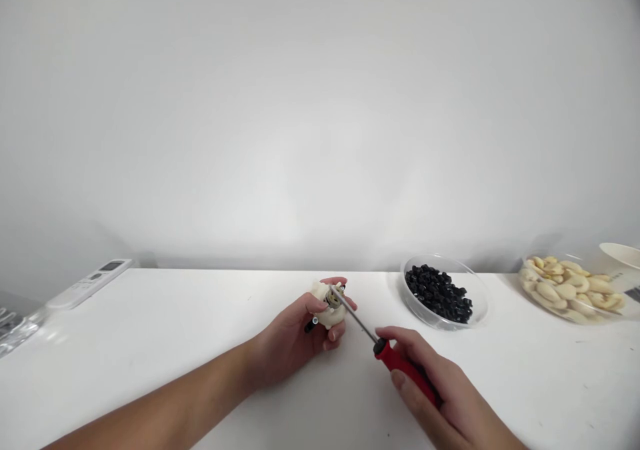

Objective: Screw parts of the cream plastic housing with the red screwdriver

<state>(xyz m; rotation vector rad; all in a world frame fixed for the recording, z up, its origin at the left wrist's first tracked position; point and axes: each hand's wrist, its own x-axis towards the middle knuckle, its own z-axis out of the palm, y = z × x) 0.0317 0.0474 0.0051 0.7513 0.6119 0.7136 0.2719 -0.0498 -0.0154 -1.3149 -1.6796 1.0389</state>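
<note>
While the left hand (293, 345) clasps a small cream-coloured part (331, 317), the right hand (447, 385) grips a red-handled screwdriver (383, 349), its shaft slanting forward and leftward, tip at the part's face.

Head-worn view, facing forward and down, near white table (150, 323)

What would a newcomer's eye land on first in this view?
Probably the red-handled screwdriver in the right hand, just right of centre near the bottom, its tip at the small cream-coloured part in the left hand. Next, the heap of black pieces in a clear bowl to the right, dark against the white table.
</note>
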